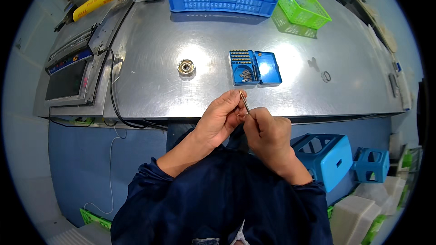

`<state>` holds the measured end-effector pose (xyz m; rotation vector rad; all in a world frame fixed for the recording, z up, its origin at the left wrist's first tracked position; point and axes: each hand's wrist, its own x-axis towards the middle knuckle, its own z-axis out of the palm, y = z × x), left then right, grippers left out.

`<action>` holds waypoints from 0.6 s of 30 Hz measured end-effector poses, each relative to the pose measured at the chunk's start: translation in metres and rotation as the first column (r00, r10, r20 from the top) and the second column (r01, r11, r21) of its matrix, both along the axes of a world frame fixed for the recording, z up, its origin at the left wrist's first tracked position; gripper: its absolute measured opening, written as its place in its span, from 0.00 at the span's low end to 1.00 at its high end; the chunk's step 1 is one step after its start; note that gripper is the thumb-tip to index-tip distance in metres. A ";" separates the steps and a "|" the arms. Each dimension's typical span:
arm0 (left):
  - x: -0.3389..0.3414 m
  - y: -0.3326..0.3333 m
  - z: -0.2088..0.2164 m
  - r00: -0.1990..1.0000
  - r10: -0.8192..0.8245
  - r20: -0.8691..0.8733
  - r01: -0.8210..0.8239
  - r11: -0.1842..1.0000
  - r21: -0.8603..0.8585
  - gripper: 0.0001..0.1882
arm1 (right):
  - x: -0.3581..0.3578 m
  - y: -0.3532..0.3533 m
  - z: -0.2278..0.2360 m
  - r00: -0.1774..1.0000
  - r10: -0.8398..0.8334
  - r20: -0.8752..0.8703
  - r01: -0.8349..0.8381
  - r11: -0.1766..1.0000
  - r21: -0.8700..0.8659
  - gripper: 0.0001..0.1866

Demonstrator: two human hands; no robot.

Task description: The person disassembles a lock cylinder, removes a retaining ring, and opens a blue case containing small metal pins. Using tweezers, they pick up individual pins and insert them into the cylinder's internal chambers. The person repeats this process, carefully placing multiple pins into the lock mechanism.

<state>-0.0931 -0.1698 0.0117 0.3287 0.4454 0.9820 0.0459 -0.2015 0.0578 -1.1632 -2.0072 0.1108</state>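
In front of my chest, above the table's near edge, both hands meet. My right hand [268,131] is closed in a fist round slim metal tweezers [245,103], which point up and away. Thumb and fingers of my left hand [222,115] pinch together at the tweezers' tip, on a tiny piece too small to make out. Just beyond them lies an open blue case [242,83]. It has rows of small brass-coloured blocks [240,56] and a round well of grey pieces [246,76]. Its lid [269,69] is folded out to the right.
A round metal part [186,67] stands left of the case; a small ring [325,76] lies to the right. At the back are a blue crate [222,4] and a green basket [304,13]. A scale [68,79] and cable [112,81] occupy the left. Blue stools [334,161] stand below right.
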 end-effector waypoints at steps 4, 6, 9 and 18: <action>-0.003 0.004 -0.013 0.996 -0.031 0.084 0.025 0.997 0.068 0.10 | -0.001 -0.006 0.004 1.000 -0.005 0.010 0.005 0.998 -0.067 0.10; -0.004 0.010 -0.018 0.989 -0.017 0.145 0.003 0.996 0.094 0.09 | 0.001 -0.010 0.007 0.999 -0.004 -0.049 -0.001 0.995 -0.103 0.08; -0.008 0.013 -0.017 0.993 0.010 0.117 -0.028 0.989 0.149 0.09 | 0.006 -0.010 0.007 0.992 -0.055 -0.116 0.039 0.990 -0.132 0.08; -0.014 0.019 -0.014 0.988 -0.011 0.154 -0.027 0.969 0.245 0.08 | 0.013 -0.007 -0.001 0.967 -0.159 -0.197 0.120 0.973 -0.200 0.08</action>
